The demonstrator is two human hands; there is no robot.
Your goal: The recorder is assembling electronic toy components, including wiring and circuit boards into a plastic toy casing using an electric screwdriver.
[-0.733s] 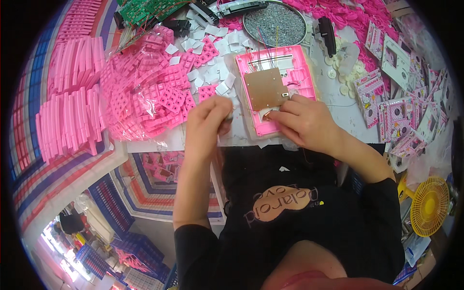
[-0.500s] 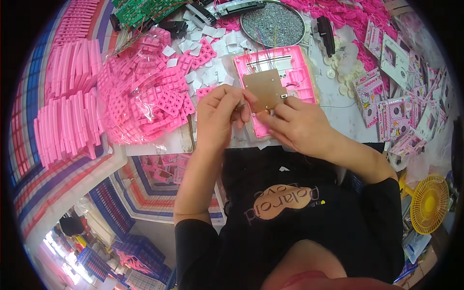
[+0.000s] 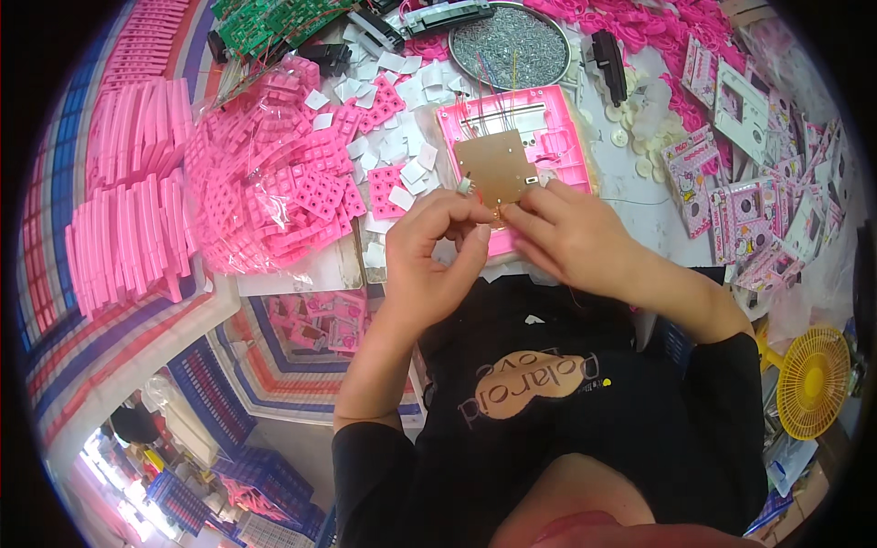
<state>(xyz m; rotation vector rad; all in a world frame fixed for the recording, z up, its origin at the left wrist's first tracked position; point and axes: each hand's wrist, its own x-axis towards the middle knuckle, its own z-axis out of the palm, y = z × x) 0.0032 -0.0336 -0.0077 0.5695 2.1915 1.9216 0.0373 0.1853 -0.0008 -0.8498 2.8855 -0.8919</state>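
Observation:
A bare brown circuit board [image 3: 493, 166] lies over the open pink plastic housing [image 3: 568, 146], with thin coloured wires [image 3: 498, 114] running up from its far edge. My right hand [image 3: 580, 233] grips the board's near right corner, fingers bent and thumb tucked at the lower edge. My left hand [image 3: 427, 247] is at the near left corner, index fingertip at the lower edge and thumb held apart below. Close to the left fingers sits a small whitish part [image 3: 466, 185] on the board's edge. A tiny brassy bit shows between both hands' fingertips, too small to name.
Pink keypad pieces in a clear bag [image 3: 265, 183] and stacked pink panels [image 3: 128, 219] lie left. Farther back are green circuit boards [image 3: 274, 32] and a round tray of screws [image 3: 449, 46]. Printed white-and-pink faceplates [image 3: 744, 219] heap at right, above a yellow fan [image 3: 813, 384].
My left hand has turned and its thumb has spread away from the fingers, uncovering the small whitish part. My right fingertips have moved slightly, and the board and housing have shifted a little left.

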